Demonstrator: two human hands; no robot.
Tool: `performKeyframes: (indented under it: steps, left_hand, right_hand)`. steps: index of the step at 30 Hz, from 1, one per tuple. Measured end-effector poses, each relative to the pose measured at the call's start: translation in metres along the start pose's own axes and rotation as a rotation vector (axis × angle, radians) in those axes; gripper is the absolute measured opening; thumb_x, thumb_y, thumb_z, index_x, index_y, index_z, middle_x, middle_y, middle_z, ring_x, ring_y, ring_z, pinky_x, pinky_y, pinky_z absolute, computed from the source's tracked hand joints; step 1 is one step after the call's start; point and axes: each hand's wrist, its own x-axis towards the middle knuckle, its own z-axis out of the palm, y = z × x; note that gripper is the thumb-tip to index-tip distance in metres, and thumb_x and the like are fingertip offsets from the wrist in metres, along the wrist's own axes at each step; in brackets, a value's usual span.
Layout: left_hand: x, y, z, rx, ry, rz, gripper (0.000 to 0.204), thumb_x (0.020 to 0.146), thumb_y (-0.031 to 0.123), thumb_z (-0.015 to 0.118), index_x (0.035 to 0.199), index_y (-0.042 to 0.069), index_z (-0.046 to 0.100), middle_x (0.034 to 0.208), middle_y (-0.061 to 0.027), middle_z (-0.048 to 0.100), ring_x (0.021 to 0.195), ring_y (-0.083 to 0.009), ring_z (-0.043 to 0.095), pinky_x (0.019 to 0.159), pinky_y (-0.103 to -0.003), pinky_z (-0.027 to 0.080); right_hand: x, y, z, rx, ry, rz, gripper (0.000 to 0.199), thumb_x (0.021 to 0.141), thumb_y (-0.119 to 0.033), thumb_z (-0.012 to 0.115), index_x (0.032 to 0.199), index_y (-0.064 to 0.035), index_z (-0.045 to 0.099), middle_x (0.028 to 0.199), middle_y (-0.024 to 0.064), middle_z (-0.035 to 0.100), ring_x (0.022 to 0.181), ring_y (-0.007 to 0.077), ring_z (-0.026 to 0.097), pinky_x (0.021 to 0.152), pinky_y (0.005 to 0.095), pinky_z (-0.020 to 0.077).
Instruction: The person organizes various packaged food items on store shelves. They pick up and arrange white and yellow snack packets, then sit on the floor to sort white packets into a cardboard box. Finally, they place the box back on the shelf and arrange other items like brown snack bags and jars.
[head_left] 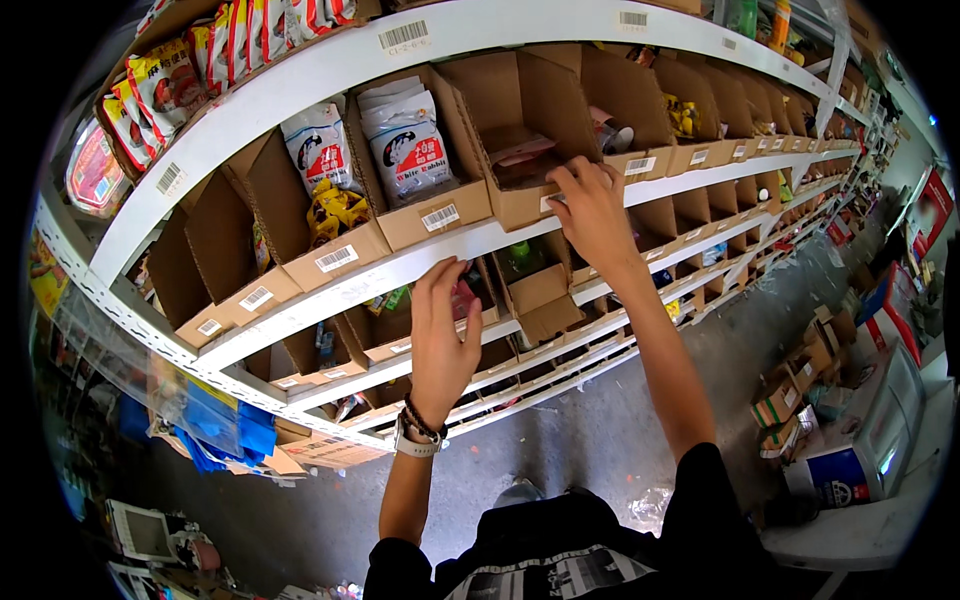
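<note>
My right hand [597, 212] is at the front edge of an open cardboard bin [527, 208] on the upper shelf. Its fingers bend over the lip, with the thumb on the front face. A few flat, reddish-brown packets [522, 150] lie inside that bin. Lower and to the left, my left hand [442, 330] has its fingers stretched toward the white shelf rail [375, 280], holding nothing. Whether its fingertips touch the rail is hard to tell. Left of the gripped bin stands a bin of white candy bags [408, 145].
Beside it, another bin holds a white bag and yellow-wrapped pieces [337, 212]. Red-and-yellow snack bags [160, 85] fill the top-left box. A bin with a green item [523, 260] sits below. On the right are stacked cardboard boxes [785, 400] and a white-lidded chest [880, 420].
</note>
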Motion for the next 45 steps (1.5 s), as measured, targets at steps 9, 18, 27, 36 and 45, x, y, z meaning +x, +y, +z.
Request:
performKeyframes:
  steps: [9,18,27,36,45]
  left_hand:
    - [-0.003,0.037,0.025,-0.198,-0.054,-0.088,0.048,0.094,-0.001,0.062,0.139,0.0,0.045,0.127,-0.0165,0.053,0.106,-0.0237,0.062,0.089,-0.033,0.053]
    - [0.011,0.052,0.059,-0.094,-0.034,-0.239,0.054,0.099,0.02,0.061,0.141,-0.006,0.039,0.126,-0.0251,0.05,0.092,-0.0365,0.064,0.074,-0.046,0.053]
    - [0.003,0.041,0.07,0.088,-0.072,-0.243,0.045,0.094,0.01,0.056,0.133,-0.008,0.045,0.116,-0.0312,0.055,0.09,-0.0491,0.064,0.076,-0.053,0.053]
    - [0.003,0.039,0.073,0.118,-0.007,-0.218,0.025,0.095,0.009,0.056,0.11,-0.011,0.057,0.09,-0.0291,0.063,0.073,-0.0489,0.063,0.061,-0.053,0.052]
    - [0.036,0.05,0.064,0.201,-0.015,-0.183,0.021,0.093,0.009,0.055,0.103,-0.01,0.058,0.088,-0.0306,0.064,0.073,-0.0477,0.064,0.063,-0.052,0.053]
  right_hand:
    - [-0.054,-0.025,-0.068,0.069,-0.045,-0.037,0.024,0.08,-0.006,0.074,0.102,-0.0067,0.063,0.101,0.0096,0.054,0.1,0.0299,0.056,0.099,0.0485,0.0388]
    - [-0.095,-0.015,-0.048,0.126,-0.053,-0.05,0.021,0.079,-0.006,0.071,0.099,-0.0071,0.064,0.096,0.0089,0.053,0.095,0.0295,0.056,0.092,0.0445,0.0423]
    - [-0.116,-0.01,-0.041,0.135,-0.187,-0.147,0.023,0.073,-0.001,0.064,0.095,-0.0072,0.063,0.094,0.008,0.055,0.094,0.0278,0.057,0.092,0.0423,0.0442]
    - [-0.11,-0.017,-0.066,0.313,-0.211,-0.063,0.021,0.08,-0.005,0.07,0.1,-0.0057,0.065,0.099,0.0091,0.058,0.094,0.0307,0.058,0.085,0.042,0.047]
    - [-0.051,0.0,-0.076,0.187,-0.317,-0.173,0.051,0.081,0.001,0.067,0.131,-0.0045,0.055,0.122,0.0173,0.059,0.117,0.039,0.057,0.098,0.0472,0.0498]
